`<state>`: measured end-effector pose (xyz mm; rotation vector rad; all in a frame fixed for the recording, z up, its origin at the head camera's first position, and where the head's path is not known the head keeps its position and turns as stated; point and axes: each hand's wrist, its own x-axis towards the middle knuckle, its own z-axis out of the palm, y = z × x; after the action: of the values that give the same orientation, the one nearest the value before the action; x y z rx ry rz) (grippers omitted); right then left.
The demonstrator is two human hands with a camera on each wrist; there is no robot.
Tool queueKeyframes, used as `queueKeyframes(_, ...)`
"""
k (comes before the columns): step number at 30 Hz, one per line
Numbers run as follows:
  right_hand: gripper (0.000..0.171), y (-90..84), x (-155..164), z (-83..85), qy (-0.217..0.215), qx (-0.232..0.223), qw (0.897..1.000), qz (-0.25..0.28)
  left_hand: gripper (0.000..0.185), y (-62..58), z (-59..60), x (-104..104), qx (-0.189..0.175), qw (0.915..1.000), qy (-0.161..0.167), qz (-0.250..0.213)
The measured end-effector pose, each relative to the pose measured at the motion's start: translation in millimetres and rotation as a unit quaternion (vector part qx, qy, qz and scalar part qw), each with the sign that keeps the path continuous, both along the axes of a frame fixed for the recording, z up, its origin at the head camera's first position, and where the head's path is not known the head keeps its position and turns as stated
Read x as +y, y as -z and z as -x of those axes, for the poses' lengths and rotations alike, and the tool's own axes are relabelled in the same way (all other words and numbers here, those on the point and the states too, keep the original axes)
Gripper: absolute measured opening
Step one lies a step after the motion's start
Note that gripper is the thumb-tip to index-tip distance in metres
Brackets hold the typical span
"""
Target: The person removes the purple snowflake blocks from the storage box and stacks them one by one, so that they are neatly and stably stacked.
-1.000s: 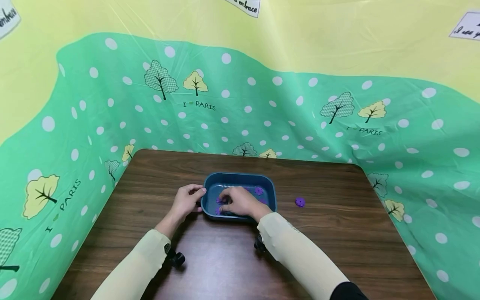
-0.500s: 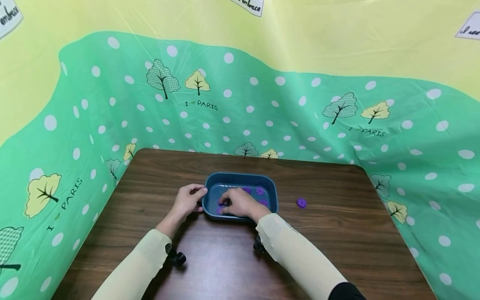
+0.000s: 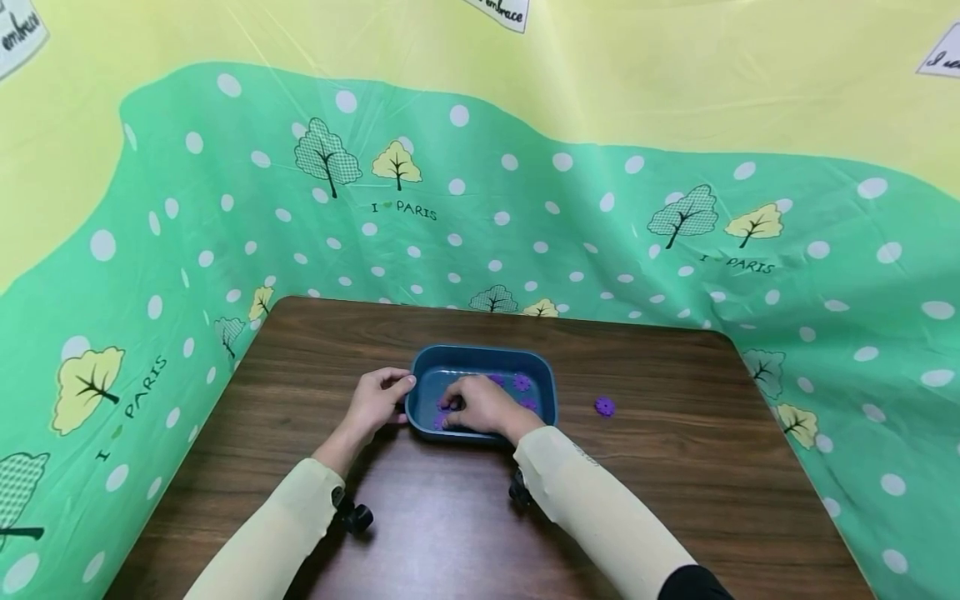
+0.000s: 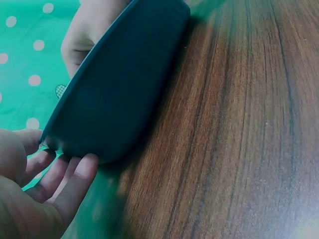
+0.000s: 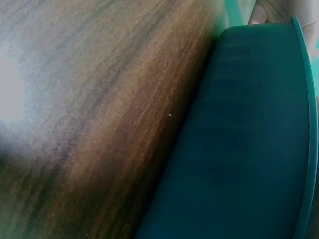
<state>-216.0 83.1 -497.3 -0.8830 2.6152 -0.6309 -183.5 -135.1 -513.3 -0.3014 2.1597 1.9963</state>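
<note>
Wood-grain table [image 3: 442, 533] bears a blue tray [image 3: 480, 360]. Left hand [image 3: 373, 402] grips its end; right hand [image 3: 483, 403] curls fingers inside, their hold hidden.

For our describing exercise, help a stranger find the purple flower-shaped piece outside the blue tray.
On the brown wood-grain table, find the blue rounded rectangular tray. Right of it lies a purple flower-shaped piece. Unlike similar purple pieces inside the tray, it lies outside, alone.
</note>
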Motion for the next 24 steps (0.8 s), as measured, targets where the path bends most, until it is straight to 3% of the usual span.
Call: queueKeyframes(24, 0.021, 1.2, 0.4, -1.9, -0.003, -0.014, 1.000, -0.028, 0.035, -2.6, -1.1, -0.2, 0.005, 1.0000, 0.002, 0.007)
